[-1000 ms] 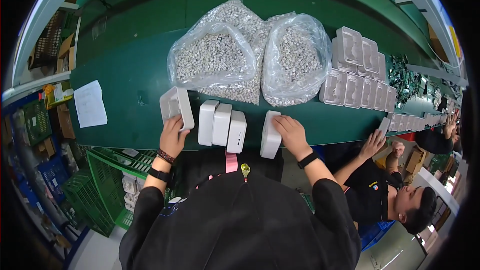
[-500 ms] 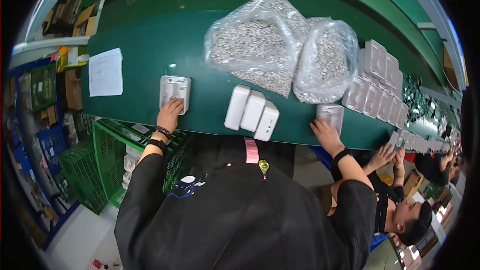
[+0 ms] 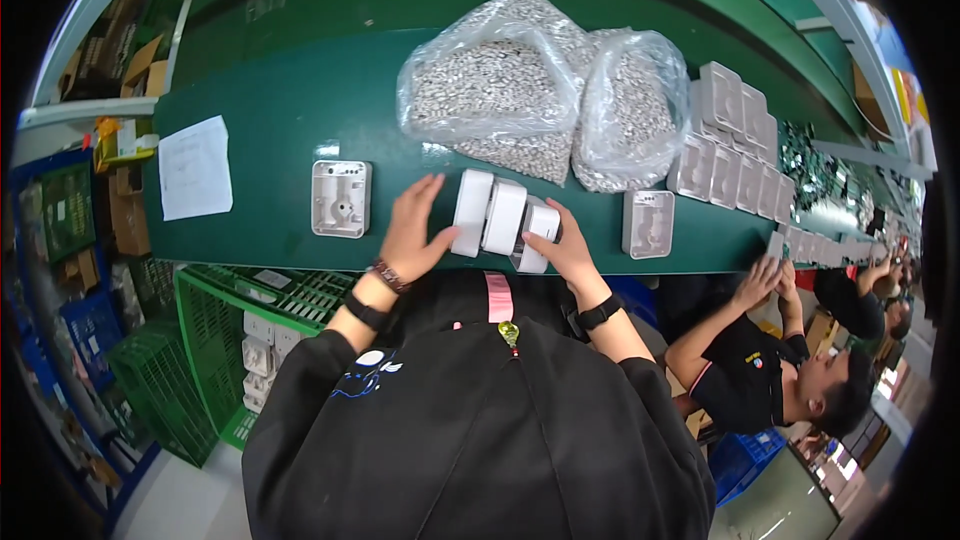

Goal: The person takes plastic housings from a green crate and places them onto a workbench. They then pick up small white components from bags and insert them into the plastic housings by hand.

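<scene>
Several white plastic housings stand close together at the table's front middle. My left hand (image 3: 413, 228) is open, fingers spread, its thumb at the side of the leftmost white housing (image 3: 472, 212). A second white housing (image 3: 504, 217) stands between my hands. My right hand (image 3: 563, 243) is closed around the rightmost white housing (image 3: 541, 219), thumb on its near side and fingers over its far right edge; this one looks tilted. An open housing shell (image 3: 340, 198) lies hollow side up to the left. Another open shell (image 3: 648, 224) lies to the right of my right hand.
Two clear bags of small metallic-looking parts, a large bag (image 3: 490, 80) and a smaller bag (image 3: 630, 110), lie behind the housings. Stacked grey shells (image 3: 735, 145) stand at right, near a co-worker's hands (image 3: 765, 280). Paper (image 3: 195, 168) lies at left; a green crate (image 3: 200, 340) stands below the edge.
My left hand has left the left shell and moved right, to the white housings. My right hand has left the right shell, moved left and taken hold of the rightmost housing.
</scene>
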Demonstrator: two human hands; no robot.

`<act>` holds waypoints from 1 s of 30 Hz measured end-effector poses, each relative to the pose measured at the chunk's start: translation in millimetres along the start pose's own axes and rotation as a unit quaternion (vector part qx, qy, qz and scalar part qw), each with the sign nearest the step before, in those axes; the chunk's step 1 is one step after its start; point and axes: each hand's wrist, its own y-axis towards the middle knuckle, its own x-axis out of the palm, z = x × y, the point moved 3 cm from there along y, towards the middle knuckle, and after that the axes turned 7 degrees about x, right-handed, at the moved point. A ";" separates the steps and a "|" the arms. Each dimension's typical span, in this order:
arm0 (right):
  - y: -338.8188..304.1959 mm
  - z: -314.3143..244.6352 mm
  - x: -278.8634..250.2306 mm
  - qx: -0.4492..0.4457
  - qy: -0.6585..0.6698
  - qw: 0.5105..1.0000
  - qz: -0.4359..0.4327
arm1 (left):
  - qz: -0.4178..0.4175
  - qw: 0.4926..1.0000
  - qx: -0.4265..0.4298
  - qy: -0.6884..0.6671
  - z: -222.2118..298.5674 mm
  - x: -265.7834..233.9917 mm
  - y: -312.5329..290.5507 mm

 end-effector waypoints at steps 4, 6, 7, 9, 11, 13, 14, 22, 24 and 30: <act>-2.8 0.7 -34.0 0.022 -0.059 0.998 0.005 | -0.078 0.990 -0.058 -0.102 -2.0 37.7 15.9; 1.8 0.7 -60.1 0.030 -0.078 0.996 0.018 | -0.189 0.966 -0.126 -0.124 -8.5 40.7 17.4; 10.1 0.4 -73.1 0.059 -0.099 0.993 -0.031 | -0.188 0.966 -0.125 -0.123 -11.7 39.0 17.3; 31.3 1.3 -89.0 0.087 -0.119 0.986 -0.078 | -0.145 0.967 -0.154 -0.139 -20.5 33.4 15.3; 53.5 4.3 -90.5 0.052 -0.133 0.965 -0.218 | -0.129 0.966 -0.166 -0.147 -31.9 30.3 5.6; 66.3 0.0 -85.2 0.026 -0.142 0.945 -0.292 | -0.029 0.952 -0.217 -0.213 -68.7 33.1 -9.9; 71.7 -7.2 -83.4 -0.044 -0.273 0.934 -0.227 | 0.021 0.939 -0.240 -0.245 -85.5 35.3 -15.6; 16.5 -100.9 -6.8 -0.415 -0.431 0.794 0.106 | 0.095 0.979 -0.151 0.102 -104.4 25.2 -27.3; 10.1 -102.4 9.8 -0.475 -0.444 0.759 0.033 | 0.081 0.983 -0.129 0.099 -91.3 18.2 -15.4; 6.9 -108.0 -0.3 -0.412 -0.533 0.735 -0.073 | -0.143 0.989 0.042 -0.006 -65.0 32.3 10.0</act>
